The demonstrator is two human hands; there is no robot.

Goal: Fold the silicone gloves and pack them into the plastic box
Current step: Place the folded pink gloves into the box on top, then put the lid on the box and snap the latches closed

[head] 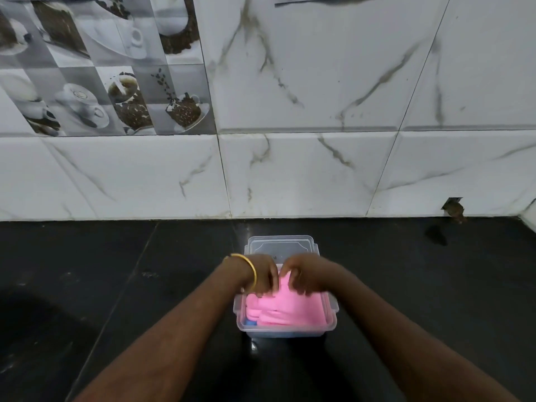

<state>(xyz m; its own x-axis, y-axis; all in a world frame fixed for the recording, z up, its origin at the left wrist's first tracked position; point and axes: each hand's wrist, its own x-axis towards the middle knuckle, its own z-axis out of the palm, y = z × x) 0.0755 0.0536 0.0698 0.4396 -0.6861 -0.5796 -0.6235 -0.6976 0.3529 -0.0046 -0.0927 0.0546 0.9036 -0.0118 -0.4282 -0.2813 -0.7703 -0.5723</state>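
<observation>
Left fingers (265,290): curled down onto the far left part of the pink silicone glove (290,307), pressing or pinching it; whether they truly grip cannot be told.
Right fingers (298,287): curled the same way onto the glove's far middle, close beside the left ones, tips partly blurred.
Left hand (261,274): over the box's far left corner, a gold bangle (251,268) on the wrist.
Right hand (309,272): over the far right half of the box, nearly touching the left hand.
Pink silicone glove: folded, lying inside the clear plastic box (285,330), filling most of it, its top about level with the rim.
Blue item (251,322): a small patch showing under the pink glove at the near left corner; what it is cannot be told.
Box edges: near rim and both side rims bare; far rim hidden by the hands.
Lid (280,245): clear, lying flat just behind the box, touching or nearly so.
Surface (116,285): black and glossy, open on both sides of the box and in front of it.
Wall (319,169): white marble-look tiles, meeting the surface behind the lid.
</observation>
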